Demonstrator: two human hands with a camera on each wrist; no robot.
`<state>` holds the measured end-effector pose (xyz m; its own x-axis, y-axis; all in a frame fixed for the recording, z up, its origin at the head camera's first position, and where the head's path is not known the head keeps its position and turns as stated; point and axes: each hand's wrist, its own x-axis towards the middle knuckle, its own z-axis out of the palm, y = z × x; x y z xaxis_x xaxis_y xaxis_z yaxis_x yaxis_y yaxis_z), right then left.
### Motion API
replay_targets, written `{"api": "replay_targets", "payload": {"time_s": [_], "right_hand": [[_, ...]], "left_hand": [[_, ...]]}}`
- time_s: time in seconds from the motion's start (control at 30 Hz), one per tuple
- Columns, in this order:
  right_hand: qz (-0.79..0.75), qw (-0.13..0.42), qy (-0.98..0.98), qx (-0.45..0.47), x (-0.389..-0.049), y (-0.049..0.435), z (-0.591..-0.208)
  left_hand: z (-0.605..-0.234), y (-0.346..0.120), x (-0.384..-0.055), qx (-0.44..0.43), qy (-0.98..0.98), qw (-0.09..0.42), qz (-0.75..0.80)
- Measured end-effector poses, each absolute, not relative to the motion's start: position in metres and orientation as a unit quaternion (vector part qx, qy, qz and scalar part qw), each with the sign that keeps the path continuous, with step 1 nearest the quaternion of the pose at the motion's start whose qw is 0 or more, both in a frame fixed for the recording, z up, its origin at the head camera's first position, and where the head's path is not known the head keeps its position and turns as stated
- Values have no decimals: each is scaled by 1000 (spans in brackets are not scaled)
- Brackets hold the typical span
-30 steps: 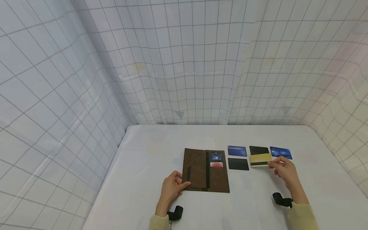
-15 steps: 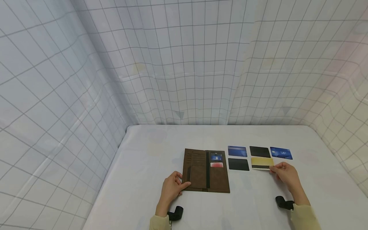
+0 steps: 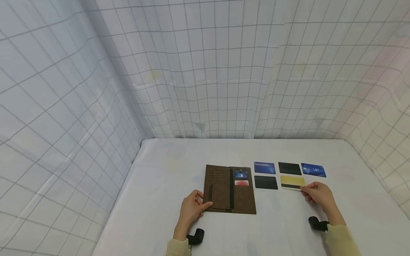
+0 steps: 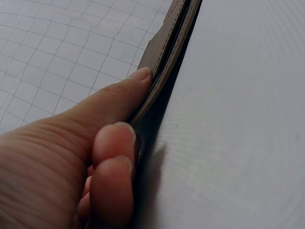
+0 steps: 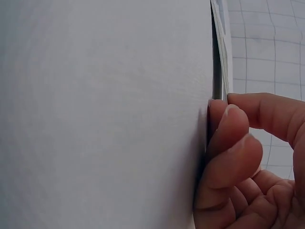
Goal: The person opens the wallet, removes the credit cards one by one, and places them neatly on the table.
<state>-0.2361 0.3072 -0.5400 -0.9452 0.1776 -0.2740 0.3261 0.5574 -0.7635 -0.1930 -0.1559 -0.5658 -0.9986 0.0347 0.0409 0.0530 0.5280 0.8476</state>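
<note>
Left hand (image 3: 191,208) pinches the bifold wallet (image 3: 223,192); right hand (image 3: 319,195), the gold magnetic-stripe card (image 3: 292,180). Light pressure should avoid bending.

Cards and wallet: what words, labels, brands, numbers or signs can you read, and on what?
"UP" or "VIP": pale letters on the far-right blue card; blurred, so uncertain.
Any print too small or blurred to read: left blue card, yellow card in the right hand, blue insert and red-and-white insert in the wallet.
No lettering made out: upper black card, lower black card, wallet.
Wrist views: none.
</note>
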Motion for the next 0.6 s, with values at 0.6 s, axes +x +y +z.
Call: {"api": "replay_targets", "payload": {"time_s": [0.6], "right_hand": [[-449,100,874,158,-239,308,-538]], "left_hand": [[-561,-155,-190,-32,-873,20,-486]]}}
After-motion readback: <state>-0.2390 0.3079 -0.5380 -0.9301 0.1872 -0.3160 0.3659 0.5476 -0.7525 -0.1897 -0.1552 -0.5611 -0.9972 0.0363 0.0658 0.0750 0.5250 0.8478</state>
